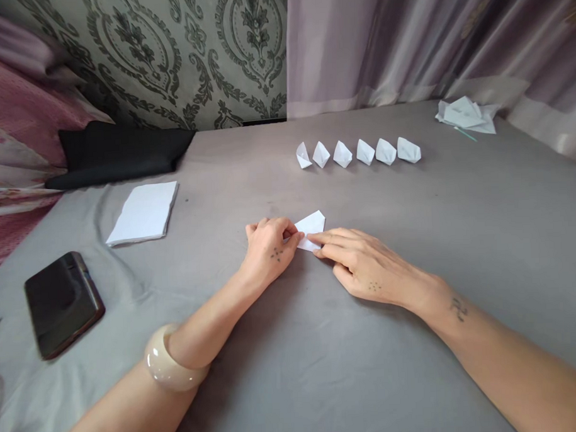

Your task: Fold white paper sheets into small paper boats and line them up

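A small folded piece of white paper (313, 222) lies on the grey cloth between my hands. My left hand (272, 245) pinches its left edge between thumb and fingers, the other fingers curled in. From the right, my right hand (365, 260) rests its outstretched fingertips on the lower right part of the paper. Beyond the hands, several folded white paper shapes (342, 154) stand in a row, each with a pointed, open form. To the left sits a stack of white paper sheets (143, 211).
A dark phone (64, 302) lies at the left, with a folded black cloth (125, 149) behind it. At the far right is a pile of white papers (468, 114) with a thin green stick (465, 133) beside it. Curtains (381, 42) hang along the back edge.
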Motion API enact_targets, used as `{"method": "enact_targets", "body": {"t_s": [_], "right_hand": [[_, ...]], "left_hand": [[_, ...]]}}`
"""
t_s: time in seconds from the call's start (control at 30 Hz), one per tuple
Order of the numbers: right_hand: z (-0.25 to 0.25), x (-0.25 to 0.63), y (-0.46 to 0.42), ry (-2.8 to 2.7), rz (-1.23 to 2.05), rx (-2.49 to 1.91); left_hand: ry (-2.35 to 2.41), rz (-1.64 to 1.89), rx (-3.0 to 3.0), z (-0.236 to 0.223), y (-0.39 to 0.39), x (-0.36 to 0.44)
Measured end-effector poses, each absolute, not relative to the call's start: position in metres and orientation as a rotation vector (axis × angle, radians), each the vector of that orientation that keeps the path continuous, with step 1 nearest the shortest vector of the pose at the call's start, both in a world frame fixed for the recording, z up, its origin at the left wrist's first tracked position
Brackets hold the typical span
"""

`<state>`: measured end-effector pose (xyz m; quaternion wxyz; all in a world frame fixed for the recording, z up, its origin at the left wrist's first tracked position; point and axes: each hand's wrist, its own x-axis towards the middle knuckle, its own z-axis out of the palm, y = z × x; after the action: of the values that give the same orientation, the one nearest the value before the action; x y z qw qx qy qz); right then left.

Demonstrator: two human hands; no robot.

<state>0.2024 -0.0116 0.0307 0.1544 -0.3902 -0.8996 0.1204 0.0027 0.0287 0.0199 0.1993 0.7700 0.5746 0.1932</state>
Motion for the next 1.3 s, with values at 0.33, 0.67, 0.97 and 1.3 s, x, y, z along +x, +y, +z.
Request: {"method": "enact_targets", "body": {"t_s": [0.33,0.67,0.97,1.3], "right_hand": [[0.032,0.200,-0.010,-2.675,0.292,-1.118],[0.038,0.197,-0.010,-2.663,0.380,-1.191],[0.037,0.195,-0.009,-2.619,0.440,-1.225],[0.034,0.197,-0.009,-2.582,0.433,-1.155]], "left_hand": [[1.610,0.544,2.209,0.014,0.030,0.002],[1.622,0.541,2.262,0.011,0.028,0.004],[1.698,0.576,2.354,0.016,0.029,0.001],[1.362,0.399,2.848,0.021,-0.043,0.010]]}}
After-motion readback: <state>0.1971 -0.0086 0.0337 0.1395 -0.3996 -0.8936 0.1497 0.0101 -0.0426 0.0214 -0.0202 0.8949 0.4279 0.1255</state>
